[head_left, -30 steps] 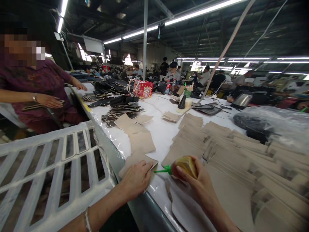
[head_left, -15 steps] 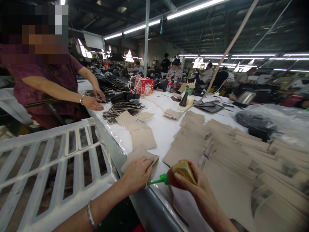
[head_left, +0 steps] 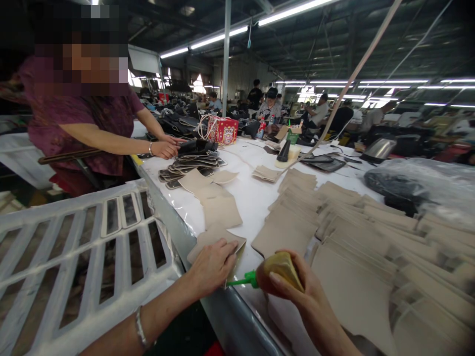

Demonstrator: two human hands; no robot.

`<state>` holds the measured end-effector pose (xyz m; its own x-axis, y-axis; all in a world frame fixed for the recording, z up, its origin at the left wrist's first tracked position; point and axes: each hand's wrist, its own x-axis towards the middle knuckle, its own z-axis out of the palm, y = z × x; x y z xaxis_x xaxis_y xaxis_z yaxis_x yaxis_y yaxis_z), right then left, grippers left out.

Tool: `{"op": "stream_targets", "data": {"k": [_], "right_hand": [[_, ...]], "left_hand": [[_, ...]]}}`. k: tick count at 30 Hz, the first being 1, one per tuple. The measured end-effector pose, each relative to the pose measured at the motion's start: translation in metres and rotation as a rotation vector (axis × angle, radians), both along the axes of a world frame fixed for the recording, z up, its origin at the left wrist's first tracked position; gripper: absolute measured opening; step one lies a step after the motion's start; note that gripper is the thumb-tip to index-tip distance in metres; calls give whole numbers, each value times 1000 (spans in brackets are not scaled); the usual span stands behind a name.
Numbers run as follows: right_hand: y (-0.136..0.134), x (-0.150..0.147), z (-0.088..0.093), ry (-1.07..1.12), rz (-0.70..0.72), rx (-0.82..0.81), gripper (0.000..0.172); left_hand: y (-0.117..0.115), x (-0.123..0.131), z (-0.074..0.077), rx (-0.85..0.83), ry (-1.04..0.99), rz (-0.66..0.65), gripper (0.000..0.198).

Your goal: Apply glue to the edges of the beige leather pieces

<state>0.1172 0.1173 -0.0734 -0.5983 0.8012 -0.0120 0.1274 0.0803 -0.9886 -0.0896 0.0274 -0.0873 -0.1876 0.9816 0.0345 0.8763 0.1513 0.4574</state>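
My right hand [head_left: 307, 284] is wrapped round a squeeze bottle [head_left: 279, 273] of amber liquid, held tilted on its side. Its thin green nozzle [head_left: 243, 280] points left, with the tip at the near edge of a beige sheet [head_left: 211, 236]. That sheet lies at the table's edge, one side folded up. My left hand [head_left: 212, 265] grips it there, fingers together on top of the fold; the thumb is hidden. More beige pieces [head_left: 221, 210] lie just beyond, overlapping one another.
Rows of stacked beige sheets [head_left: 352, 267] cover the table's right side. Black pieces with pale edges [head_left: 193, 164] lie ahead, beside a red patterned bag [head_left: 227, 131]. A white slatted rack [head_left: 92, 237] stands at left, a co-worker [head_left: 85, 123] behind it. A kettle [head_left: 378, 150] stands at right.
The co-worker has leaned in to the right, and their hands have come together at the black pieces. My hands and the bottle have hardly moved.
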Motion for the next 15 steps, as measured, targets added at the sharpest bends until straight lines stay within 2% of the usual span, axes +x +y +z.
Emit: {"op": "stream_targets", "data": {"k": [3, 7, 12, 15], "right_hand": [[2, 2, 2, -13, 18, 2, 52], [6, 3, 2, -55, -89, 114, 56], [-2, 4, -3, -24, -9, -6, 55], [-4, 7, -3, -40, -21, -1, 54]], "left_hand": [[0, 1, 1, -3, 6, 1, 41], [0, 0, 1, -7, 4, -6, 41], [0, 1, 0, -8, 24, 2, 41], [0, 2, 0, -10, 34, 9, 41]]}}
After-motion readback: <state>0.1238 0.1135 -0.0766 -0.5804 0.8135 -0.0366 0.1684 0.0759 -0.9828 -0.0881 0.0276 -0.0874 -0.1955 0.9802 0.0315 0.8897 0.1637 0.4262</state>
